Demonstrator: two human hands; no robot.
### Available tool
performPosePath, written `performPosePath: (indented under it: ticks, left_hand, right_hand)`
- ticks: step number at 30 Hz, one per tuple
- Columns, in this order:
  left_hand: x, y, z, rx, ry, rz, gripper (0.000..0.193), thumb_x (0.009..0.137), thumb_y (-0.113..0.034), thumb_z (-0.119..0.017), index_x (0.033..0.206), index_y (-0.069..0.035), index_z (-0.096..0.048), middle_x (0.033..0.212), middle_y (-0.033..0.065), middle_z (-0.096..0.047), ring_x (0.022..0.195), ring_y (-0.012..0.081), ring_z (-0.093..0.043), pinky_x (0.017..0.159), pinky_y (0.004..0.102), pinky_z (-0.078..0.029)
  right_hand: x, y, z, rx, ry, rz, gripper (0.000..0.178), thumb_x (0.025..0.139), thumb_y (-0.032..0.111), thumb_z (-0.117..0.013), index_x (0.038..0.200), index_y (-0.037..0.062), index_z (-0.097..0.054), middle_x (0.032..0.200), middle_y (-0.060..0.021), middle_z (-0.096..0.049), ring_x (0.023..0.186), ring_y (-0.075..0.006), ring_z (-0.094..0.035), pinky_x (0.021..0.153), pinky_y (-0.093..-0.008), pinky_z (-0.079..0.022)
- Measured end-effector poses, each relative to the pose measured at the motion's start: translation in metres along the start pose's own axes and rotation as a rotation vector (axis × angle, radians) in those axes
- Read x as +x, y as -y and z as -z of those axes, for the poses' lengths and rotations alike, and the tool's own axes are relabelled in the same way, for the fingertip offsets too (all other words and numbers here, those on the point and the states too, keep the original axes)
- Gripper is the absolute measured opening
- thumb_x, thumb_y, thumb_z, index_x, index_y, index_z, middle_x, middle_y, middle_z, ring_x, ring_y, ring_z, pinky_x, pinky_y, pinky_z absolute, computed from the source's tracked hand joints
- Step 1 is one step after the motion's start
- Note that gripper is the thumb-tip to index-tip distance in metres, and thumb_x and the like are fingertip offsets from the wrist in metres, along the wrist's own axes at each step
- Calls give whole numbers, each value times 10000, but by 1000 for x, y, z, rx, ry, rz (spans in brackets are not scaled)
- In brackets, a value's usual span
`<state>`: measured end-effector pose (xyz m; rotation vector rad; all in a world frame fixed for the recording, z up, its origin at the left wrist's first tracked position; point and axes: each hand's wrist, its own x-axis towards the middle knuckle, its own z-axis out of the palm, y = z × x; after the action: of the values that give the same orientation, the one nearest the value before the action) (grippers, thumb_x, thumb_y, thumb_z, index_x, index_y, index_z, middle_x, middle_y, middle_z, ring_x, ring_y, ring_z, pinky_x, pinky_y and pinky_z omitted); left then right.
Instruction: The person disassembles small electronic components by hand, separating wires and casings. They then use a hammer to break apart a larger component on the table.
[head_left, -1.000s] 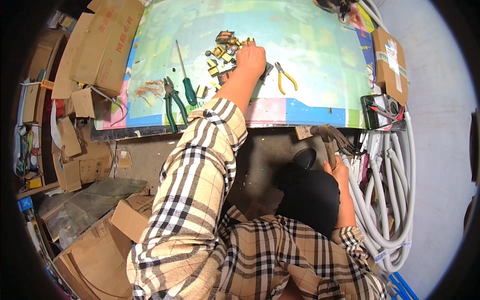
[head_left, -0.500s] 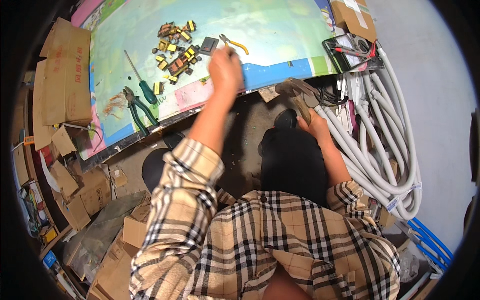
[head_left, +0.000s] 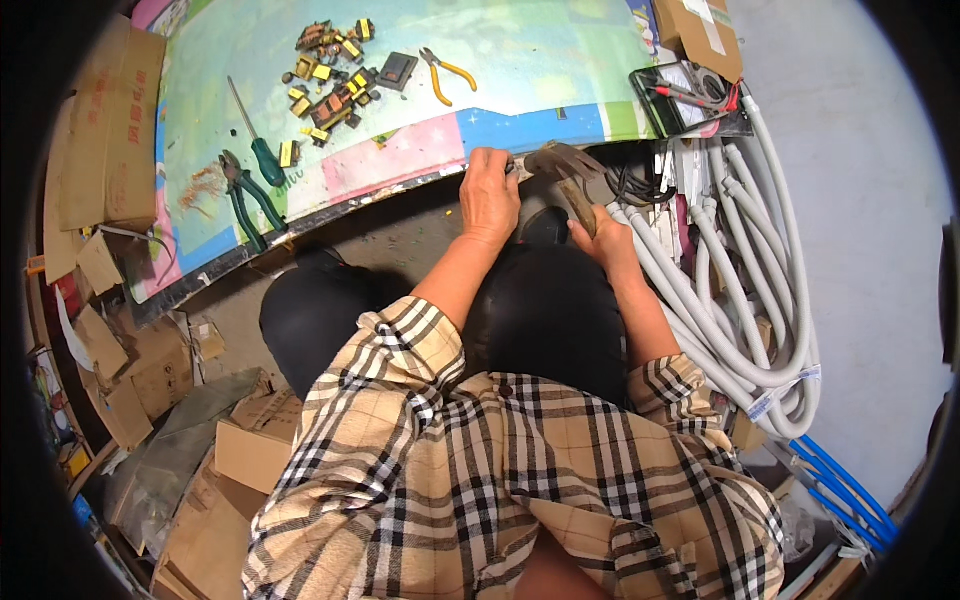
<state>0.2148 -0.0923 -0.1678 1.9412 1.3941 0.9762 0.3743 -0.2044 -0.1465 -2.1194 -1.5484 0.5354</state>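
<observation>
My right hand (head_left: pixel 607 240) is closed round the wooden handle of a claw hammer (head_left: pixel 577 200), whose metal head is raised by the table's front edge. Beside the hammer head, at that same edge, my left hand (head_left: pixel 489 195) has its fingers pinched together. A small dark bit shows at its fingertips, too little to name. Farther back on the table lie yellow-handled cutting pliers (head_left: pixel 447 78), a flat dark square piece (head_left: pixel 397 71) and a pile of small yellow-and-copper wound parts (head_left: pixel 338 95).
On the table's (head_left: pixel 420 150) left lie a green screwdriver (head_left: pixel 265 160) and green-handled pliers (head_left: pixel 243 195). A black tray (head_left: pixel 680 100) with red test leads sits at the right corner. Bundled grey hoses (head_left: pixel 740 350) stand right; cardboard boxes (head_left: pixel 110 130) stand left.
My left hand has come back from near the yellow-handled pliers to the table's front edge, beside the hammer head. My right hand still grips the hammer. The whole view has shifted slightly.
</observation>
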Motion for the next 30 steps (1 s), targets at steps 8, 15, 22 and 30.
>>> performPosePath:
  ticks: [8,15,22,30]
  left_hand:
    - [-23,21,-14,-21,-231,565,228,850,-164,-634,916,5,-496,806,128,-562,743,261,-581,652,358,-477]
    - [11,21,-3,-1296,185,1499,428,1008,-285,-309,1171,72,-478,1089,247,-599,955,353,-622,846,445,-528]
    - [28,20,-19,-1421,206,1337,345,998,-189,-297,1095,24,-550,1078,173,-629,975,300,-626,895,464,-508]
    - [24,26,-21,-1416,236,1353,342,1005,-191,-281,1126,-6,-543,1061,151,-629,936,294,-629,851,445,-523]
  right_hand:
    - [6,24,16,-23,36,52,271,840,237,-679,875,11,-534,678,-255,-603,675,-444,-602,561,-476,-490]
    - [15,44,29,78,-33,133,249,846,195,-658,926,3,-521,723,-269,-608,702,-444,-602,590,-487,-491]
    - [13,26,17,-183,212,52,256,848,223,-641,910,2,-527,728,-272,-613,724,-447,-608,627,-499,-493]
    - [18,52,41,-35,75,61,221,859,202,-646,916,17,-540,708,-257,-612,690,-440,-608,601,-478,-488]
